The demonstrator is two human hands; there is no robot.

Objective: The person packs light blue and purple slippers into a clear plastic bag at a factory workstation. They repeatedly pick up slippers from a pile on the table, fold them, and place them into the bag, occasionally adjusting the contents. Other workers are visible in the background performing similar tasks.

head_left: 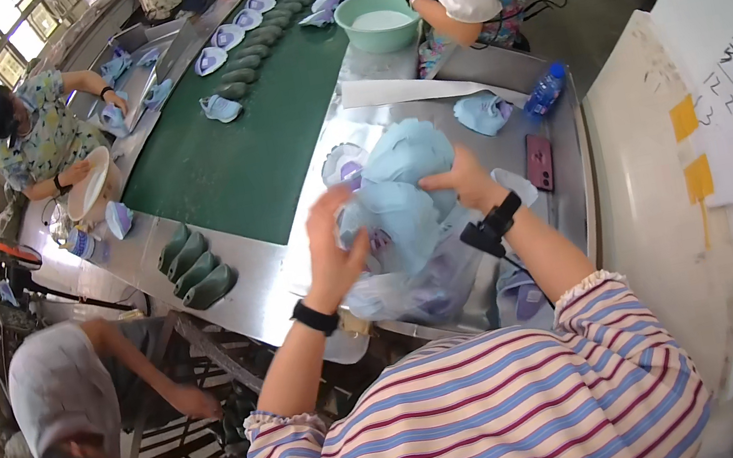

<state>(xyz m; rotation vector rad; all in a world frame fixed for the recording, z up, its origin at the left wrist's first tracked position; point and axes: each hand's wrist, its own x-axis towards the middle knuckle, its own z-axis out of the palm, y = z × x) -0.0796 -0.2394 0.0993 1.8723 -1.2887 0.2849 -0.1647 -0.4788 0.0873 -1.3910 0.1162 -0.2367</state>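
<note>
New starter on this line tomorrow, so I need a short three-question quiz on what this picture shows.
1. True or false: both the left hand and the right hand are on the pile of light blue shoe uppers.
2. What lies on the metal table just right of the right hand? A) a dark red phone B) scissors C) a mug
3. What colour is the conveyor belt?

Key: 1 true; 2 A, the phone; 3 green.
</note>
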